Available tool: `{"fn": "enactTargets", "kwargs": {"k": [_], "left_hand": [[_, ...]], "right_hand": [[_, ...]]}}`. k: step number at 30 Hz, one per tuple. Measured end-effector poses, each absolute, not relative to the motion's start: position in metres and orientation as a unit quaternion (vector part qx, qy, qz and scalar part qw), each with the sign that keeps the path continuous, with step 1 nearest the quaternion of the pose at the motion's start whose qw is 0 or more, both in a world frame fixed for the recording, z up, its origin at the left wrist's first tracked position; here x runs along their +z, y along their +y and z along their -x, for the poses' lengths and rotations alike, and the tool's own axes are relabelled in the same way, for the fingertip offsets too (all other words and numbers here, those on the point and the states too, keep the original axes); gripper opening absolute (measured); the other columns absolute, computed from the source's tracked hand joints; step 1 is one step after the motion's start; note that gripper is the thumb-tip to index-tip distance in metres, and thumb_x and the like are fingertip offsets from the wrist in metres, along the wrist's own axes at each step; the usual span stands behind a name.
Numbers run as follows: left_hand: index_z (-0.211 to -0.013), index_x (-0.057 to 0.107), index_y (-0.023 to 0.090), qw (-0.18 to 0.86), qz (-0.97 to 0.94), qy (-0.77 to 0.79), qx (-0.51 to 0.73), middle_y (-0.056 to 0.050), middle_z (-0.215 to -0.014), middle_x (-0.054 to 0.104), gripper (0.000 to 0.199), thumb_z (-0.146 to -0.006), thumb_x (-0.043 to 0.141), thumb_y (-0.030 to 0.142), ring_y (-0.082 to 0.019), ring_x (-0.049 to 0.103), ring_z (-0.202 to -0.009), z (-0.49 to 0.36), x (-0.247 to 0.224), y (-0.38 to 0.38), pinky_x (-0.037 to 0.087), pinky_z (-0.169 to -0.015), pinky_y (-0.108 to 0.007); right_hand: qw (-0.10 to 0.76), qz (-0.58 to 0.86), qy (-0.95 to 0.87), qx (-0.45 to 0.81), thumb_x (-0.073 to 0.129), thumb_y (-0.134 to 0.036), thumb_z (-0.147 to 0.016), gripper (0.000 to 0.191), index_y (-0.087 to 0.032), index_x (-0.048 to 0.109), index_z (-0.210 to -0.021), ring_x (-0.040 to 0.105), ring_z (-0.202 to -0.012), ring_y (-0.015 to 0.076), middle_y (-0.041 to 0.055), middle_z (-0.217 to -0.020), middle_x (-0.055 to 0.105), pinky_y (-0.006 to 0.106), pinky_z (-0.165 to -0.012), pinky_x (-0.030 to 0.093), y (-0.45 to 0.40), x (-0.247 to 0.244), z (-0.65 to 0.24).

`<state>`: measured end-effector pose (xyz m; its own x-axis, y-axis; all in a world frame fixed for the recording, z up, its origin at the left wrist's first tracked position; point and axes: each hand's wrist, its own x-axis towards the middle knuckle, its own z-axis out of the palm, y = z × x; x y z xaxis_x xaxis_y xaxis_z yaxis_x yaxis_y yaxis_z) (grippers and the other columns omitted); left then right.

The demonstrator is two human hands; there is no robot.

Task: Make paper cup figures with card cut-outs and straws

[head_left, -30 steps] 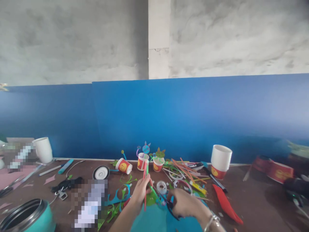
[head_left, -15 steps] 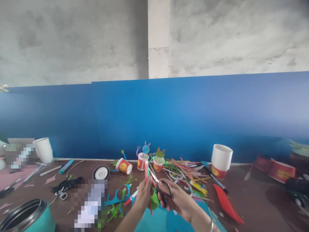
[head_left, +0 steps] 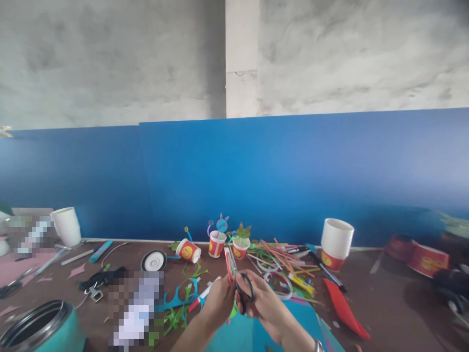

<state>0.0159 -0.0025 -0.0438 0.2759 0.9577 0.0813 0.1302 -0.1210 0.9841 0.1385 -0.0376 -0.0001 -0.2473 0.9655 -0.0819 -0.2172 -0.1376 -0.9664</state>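
Note:
My left hand is closed around a red straw, with something pale and green beside it, pointing up toward the cups. In my right hand are scissors with black handles, fingers through the loops. Their blades lie close alongside the straw; whether they touch it I cannot tell. Under the hands, a green piece is mostly hidden. Blue paper sheets lie beneath. Just beyond stand two red-and-white paper cups with animal-face cutouts, a blue one and a green one.
A third decorated cup lies tipped over. Loose straws and a yellow tube are at the right, near stacked cups and a red piece. Left are paper scraps, a lid and a teal flask.
My hands have come closer together. The scissors have shifted left and their blades now run more nearly along the straw. The green piece below is more covered.

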Motion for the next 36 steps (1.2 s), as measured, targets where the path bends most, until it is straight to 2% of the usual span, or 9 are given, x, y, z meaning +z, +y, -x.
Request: {"fn": "enactTargets", "kwargs": {"k": [8, 15, 20, 24, 28, 30, 32, 34, 36], "left_hand": [[-0.067, 0.061, 0.023, 0.313, -0.765, 0.421, 0.373, -0.004, -0.061, 0.063, 0.032, -0.087, 0.044, 0.041, -0.018, 0.054, -0.057, -0.010, -0.042, -0.003, 0.034, -0.062, -0.026], [-0.070, 0.062, 0.022, 0.303, -0.749, 0.429, 0.405, -0.007, -0.063, 0.057, 0.043, -0.088, 0.038, 0.053, -0.018, 0.048, -0.056, -0.011, -0.047, -0.005, 0.032, -0.063, -0.030], [-0.068, 0.058, 0.020, 0.387, -0.706, 0.417, 0.421, 0.001, -0.054, 0.045, 0.049, -0.082, 0.041, 0.064, -0.014, 0.038, -0.050, -0.019, -0.047, -0.008, 0.026, -0.054, -0.027], [-0.066, 0.052, 0.018, 0.490, -0.538, 0.433, 0.532, 0.005, -0.053, 0.032, 0.058, -0.075, 0.039, 0.074, -0.011, 0.032, -0.051, -0.016, -0.039, -0.003, 0.025, -0.051, -0.024], [-0.064, 0.052, 0.017, 0.529, -0.534, 0.392, 0.530, 0.005, -0.057, 0.036, 0.053, -0.079, 0.044, 0.067, -0.010, 0.032, -0.051, -0.011, -0.032, -0.005, 0.027, -0.051, -0.023], [-0.062, 0.052, 0.016, 0.539, -0.546, 0.365, 0.527, 0.004, -0.061, 0.040, 0.051, -0.080, 0.046, 0.064, -0.009, 0.033, -0.052, -0.011, -0.031, -0.008, 0.028, -0.051, -0.022], [-0.061, 0.052, 0.016, 0.550, -0.547, 0.351, 0.526, 0.002, -0.065, 0.042, 0.051, -0.078, 0.049, 0.064, -0.009, 0.034, -0.054, -0.014, -0.029, -0.011, 0.029, -0.052, -0.022], [-0.061, 0.052, 0.016, 0.566, -0.541, 0.348, 0.515, 0.003, -0.064, 0.041, 0.052, -0.075, 0.051, 0.066, -0.009, 0.034, -0.054, -0.016, -0.027, -0.013, 0.029, -0.051, -0.022], [-0.062, 0.051, 0.017, 0.580, -0.543, 0.360, 0.489, 0.004, -0.060, 0.038, 0.054, -0.073, 0.049, 0.070, -0.009, 0.034, -0.053, -0.019, -0.027, -0.016, 0.028, -0.051, -0.023]], "right_hand": [[0.476, 0.415, -0.448, 0.633, 0.069, -0.058, -0.067, 0.045, -0.017, 0.052, -0.075, 0.048, -0.042, 0.0053, -0.0039, -0.056, 0.055, 0.016, -0.038, 0.019, -0.036, 0.003, -0.141], [0.496, 0.421, -0.449, 0.612, 0.072, -0.056, -0.063, 0.044, -0.017, 0.053, -0.071, 0.039, -0.042, 0.0042, -0.0061, -0.053, 0.048, 0.017, -0.039, 0.022, -0.035, 0.014, -0.149], [0.538, 0.463, -0.484, 0.511, 0.068, -0.057, -0.066, 0.045, -0.020, 0.054, -0.088, 0.047, -0.043, 0.0095, -0.0054, -0.058, 0.051, 0.019, -0.037, 0.023, -0.019, 0.025, -0.177], [0.395, 0.614, -0.624, 0.280, 0.067, -0.039, -0.065, 0.028, -0.020, 0.054, -0.082, 0.053, -0.050, 0.0152, -0.0045, -0.052, 0.053, 0.024, -0.048, 0.034, -0.010, 0.011, -0.195], [0.172, 0.627, -0.744, 0.150, 0.065, -0.020, -0.061, 0.010, -0.016, 0.061, -0.069, 0.062, -0.075, 0.0232, 0.0086, -0.075, 0.069, 0.028, -0.064, 0.040, -0.021, -0.023, -0.180], [0.110, 0.602, -0.776, 0.152, 0.072, -0.018, -0.051, 0.021, -0.016, 0.064, -0.071, 0.063, -0.085, 0.0268, 0.0111, -0.087, 0.070, 0.029, -0.071, 0.042, -0.026, -0.038, -0.170], [0.070, 0.592, -0.774, 0.213, 0.076, -0.015, -0.043, 0.024, -0.018, 0.064, -0.063, 0.064, -0.075, 0.0261, 0.0067, -0.073, 0.070, 0.029, -0.066, 0.044, -0.025, -0.045, -0.164], [0.104, 0.589, -0.727, 0.338, 0.076, -0.022, -0.048, 0.016, -0.019, 0.061, -0.053, 0.059, -0.052, 0.0207, 0.0005, -0.048, 0.059, 0.028, -0.052, 0.042, -0.018, -0.043, -0.165], [0.215, 0.577, -0.652, 0.442, 0.066, -0.040, -0.063, 0.022, -0.019, 0.063, -0.057, 0.052, -0.042, 0.0158, -0.0022, -0.041, 0.052, 0.025, -0.045, 0.038, -0.010, -0.032, -0.169]]}}
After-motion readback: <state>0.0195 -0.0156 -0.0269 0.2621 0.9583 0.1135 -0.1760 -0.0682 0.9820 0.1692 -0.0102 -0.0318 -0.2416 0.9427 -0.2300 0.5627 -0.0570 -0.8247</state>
